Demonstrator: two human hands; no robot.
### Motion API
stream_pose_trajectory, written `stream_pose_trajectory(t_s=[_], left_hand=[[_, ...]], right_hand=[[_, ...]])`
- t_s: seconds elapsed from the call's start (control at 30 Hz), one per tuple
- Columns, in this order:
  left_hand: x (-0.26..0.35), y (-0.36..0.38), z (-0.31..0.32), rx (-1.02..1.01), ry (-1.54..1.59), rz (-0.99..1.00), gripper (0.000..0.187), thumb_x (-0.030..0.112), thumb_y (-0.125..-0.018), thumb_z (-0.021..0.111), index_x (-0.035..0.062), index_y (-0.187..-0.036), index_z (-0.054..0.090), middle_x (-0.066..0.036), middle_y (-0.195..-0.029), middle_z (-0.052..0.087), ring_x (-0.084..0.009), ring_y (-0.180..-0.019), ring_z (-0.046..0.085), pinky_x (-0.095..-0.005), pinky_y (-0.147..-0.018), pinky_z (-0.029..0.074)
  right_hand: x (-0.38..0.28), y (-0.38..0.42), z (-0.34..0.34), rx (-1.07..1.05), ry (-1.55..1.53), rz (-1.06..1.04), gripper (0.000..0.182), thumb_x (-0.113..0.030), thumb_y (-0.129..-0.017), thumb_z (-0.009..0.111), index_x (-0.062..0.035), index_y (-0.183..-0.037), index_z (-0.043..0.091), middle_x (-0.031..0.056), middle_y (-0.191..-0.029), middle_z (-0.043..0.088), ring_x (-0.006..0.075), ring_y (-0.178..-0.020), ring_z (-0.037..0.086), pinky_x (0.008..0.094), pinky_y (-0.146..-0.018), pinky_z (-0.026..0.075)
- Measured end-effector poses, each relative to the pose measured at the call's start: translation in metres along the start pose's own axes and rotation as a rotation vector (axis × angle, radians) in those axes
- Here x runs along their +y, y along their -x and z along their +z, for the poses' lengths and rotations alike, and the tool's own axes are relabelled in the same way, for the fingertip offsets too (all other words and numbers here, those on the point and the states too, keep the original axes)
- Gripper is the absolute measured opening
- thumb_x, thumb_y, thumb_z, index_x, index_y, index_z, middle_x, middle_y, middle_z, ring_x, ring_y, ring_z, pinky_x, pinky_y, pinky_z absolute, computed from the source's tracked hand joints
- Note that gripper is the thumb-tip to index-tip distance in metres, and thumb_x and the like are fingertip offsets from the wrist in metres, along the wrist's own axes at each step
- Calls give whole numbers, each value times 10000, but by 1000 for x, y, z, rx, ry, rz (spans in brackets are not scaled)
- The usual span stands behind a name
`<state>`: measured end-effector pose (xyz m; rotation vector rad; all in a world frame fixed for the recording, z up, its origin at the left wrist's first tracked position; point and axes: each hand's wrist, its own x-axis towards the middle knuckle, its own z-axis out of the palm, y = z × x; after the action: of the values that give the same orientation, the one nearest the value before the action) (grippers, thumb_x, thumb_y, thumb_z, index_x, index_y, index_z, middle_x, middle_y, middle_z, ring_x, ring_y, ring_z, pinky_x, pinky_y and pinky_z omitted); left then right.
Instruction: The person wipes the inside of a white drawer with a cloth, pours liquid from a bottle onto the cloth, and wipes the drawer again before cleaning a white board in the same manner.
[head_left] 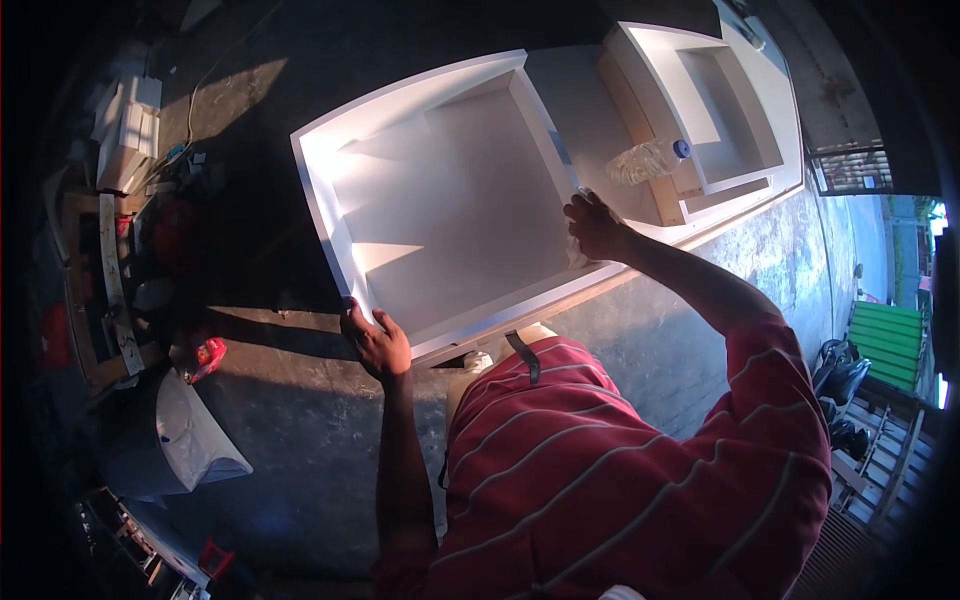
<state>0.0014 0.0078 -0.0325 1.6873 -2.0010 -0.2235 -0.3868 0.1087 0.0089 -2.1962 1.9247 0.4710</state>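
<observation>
A large white open box, like a drawer, lies in front of me with its open side up. My left hand grips its near left corner, fingers bent around the edge. My right hand is closed on a pale crumpled cloth at the box's right wall, near the right corner. Just beyond that hand, a clear plastic bottle with a blue cap lies near a second, smaller white drawer with a raw wood side. Both boxes rest on a white board.
Stacked pale blocks and a wooden frame are at the left. A red packet and a white sack lie on the floor at the lower left. Black bags stand at the right.
</observation>
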Motion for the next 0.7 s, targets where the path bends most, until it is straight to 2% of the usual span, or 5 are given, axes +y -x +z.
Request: stream_pose_trajectory(t_s=[0.1,0.23,0.4,0.57,0.7], left_hand=[[-2,1,-1,-37,-8,-24,372,173,-915,491,42,-1261,445,-226,-1254,481,-399,-1159,478,-471,-930,435],[5,-1,-9,-39,-56,-9,327,145,-907,513,24,-1207,466,-224,-1215,507,-392,-1132,501,-459,-912,457],[12,-4,-18,-45,-101,18,327,116,-886,551,-14,-1174,465,-212,-1205,517,-371,-1116,516,-437,-910,473],[15,-6,-20,-76,-107,-55,330,127,-887,549,-12,-1173,461,-202,-1187,532,-362,-1096,528,-434,-904,477],[11,-4,-15,-71,-57,-93,348,192,-922,503,8,-1213,456,-178,-1212,528,-351,-1109,516,-425,-907,448]], right_hand=[[35,-38,15,245,180,-229,142,-209,-724,588,-108,-785,668,55,-848,511,236,-1016,485,528,-1135,199],[85,-135,0,335,585,-134,213,-212,-786,561,-69,-901,670,94,-963,581,273,-1094,471,544,-1115,223],[99,-206,-22,93,860,-4,308,-255,-788,555,-63,-1001,666,121,-1043,587,289,-1163,459,513,-1103,214],[62,-139,36,118,757,-183,289,-315,-769,573,-99,-912,703,122,-970,609,290,-1116,490,532,-1104,169],[23,-61,8,-201,431,-409,253,-309,-796,554,-117,-833,714,104,-931,640,260,-1066,529,452,-1038,295]])
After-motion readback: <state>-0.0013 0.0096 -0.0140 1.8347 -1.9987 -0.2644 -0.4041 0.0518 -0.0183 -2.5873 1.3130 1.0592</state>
